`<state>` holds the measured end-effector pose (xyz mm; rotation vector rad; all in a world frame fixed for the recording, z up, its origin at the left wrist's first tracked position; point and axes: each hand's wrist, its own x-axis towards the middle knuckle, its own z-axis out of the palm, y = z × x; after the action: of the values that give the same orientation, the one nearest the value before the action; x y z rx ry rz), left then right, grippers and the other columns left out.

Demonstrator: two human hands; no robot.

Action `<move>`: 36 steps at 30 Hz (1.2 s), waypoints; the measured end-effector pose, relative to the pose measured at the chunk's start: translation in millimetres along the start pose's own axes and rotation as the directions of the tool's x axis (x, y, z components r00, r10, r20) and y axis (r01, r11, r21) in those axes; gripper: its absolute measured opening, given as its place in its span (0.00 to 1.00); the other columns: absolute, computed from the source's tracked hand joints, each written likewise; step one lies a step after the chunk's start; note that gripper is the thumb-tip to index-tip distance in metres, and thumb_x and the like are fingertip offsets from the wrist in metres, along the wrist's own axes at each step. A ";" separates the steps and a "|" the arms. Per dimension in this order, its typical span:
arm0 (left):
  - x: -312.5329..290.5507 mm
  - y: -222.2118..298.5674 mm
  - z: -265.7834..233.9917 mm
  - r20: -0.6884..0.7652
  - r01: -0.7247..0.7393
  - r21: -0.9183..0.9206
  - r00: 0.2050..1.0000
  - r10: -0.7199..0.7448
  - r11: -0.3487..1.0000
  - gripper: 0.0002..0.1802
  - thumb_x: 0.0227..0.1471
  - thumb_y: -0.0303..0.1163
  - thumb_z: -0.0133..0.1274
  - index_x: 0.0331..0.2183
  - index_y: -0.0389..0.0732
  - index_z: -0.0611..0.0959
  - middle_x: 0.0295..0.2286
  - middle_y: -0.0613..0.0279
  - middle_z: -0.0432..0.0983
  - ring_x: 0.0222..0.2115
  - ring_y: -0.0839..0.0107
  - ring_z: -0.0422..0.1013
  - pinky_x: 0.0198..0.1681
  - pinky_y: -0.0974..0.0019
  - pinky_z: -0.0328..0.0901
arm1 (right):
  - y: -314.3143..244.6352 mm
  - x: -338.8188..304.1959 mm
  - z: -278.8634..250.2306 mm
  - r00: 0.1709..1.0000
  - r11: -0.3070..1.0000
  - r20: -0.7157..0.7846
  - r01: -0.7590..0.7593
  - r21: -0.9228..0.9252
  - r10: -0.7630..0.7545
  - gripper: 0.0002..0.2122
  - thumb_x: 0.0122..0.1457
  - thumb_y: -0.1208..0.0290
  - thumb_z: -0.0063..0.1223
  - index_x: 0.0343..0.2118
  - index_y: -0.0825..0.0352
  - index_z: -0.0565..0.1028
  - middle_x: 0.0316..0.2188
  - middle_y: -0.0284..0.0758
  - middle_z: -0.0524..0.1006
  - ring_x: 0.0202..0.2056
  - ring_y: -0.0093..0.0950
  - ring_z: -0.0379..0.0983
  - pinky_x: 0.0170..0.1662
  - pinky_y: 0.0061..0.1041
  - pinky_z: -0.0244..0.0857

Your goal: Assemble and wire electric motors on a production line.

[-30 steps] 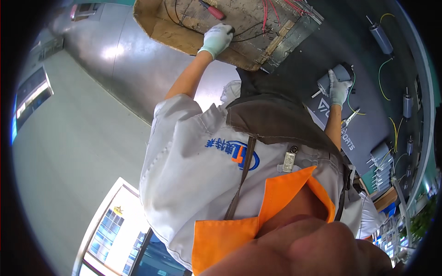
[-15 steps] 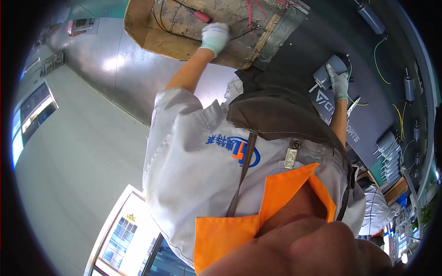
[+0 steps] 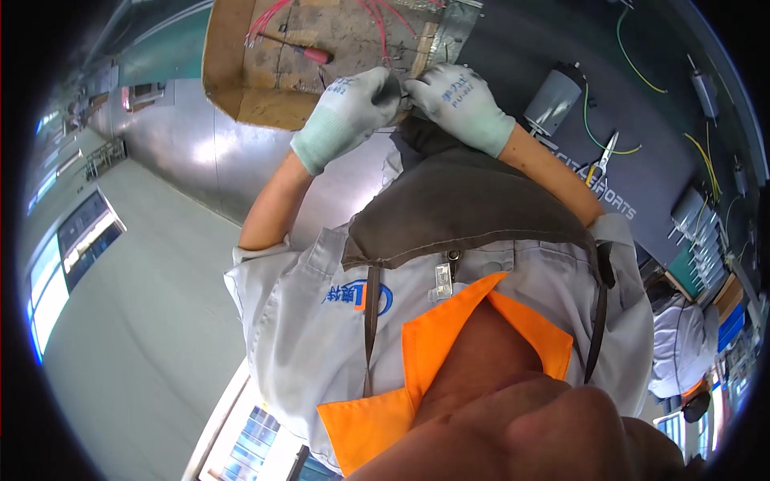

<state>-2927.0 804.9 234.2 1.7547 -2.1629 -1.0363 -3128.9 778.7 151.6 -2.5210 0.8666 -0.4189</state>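
My left hand (image 3: 353, 112) and my right hand (image 3: 467, 104), both in white knit work gloves, meet at the near edge of a shallow cardboard tray (image 3: 228, 100). The fingers of both are bent and pinched together around something small, which the gloves mostly hide. Beyond them in the tray lie a screwdriver (image 3: 317, 55) with a red handle and several thin red wires (image 3: 381, 28). To the right of my right hand, a grey cylindrical motor (image 3: 553, 100) with a black end cap rests on the dark mat, untouched.
Scissors (image 3: 603, 164) and a green-yellow wire (image 3: 597, 140) lie on the dark mat (image 3: 513, 48) right of my right forearm. Farther right are a slim motor (image 3: 704, 92) and a cluster of small grey motors (image 3: 698, 228). Another person (image 3: 682, 345) is at the lower right.
My right hand has let go of the grey motor and moved left to the tray. My left hand has come back to the tray's near edge, and the hands now meet.
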 end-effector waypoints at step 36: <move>152.6 93.8 184.9 -0.003 0.069 -0.777 0.993 -0.114 0.626 0.11 0.52 0.28 0.62 0.37 0.33 0.86 0.32 0.61 0.83 0.32 0.79 0.75 0.39 0.73 0.70 | 124.0 -162.9 -37.8 0.799 0.652 -0.219 -0.264 0.711 0.561 0.30 0.63 0.69 0.46 0.67 0.60 0.54 0.56 0.48 0.72 0.56 0.43 0.70 0.58 0.35 0.64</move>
<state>-3144.6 746.6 109.6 1.4117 -1.2346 -1.6046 -3330.5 783.3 100.1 -1.5224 1.1831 -0.9448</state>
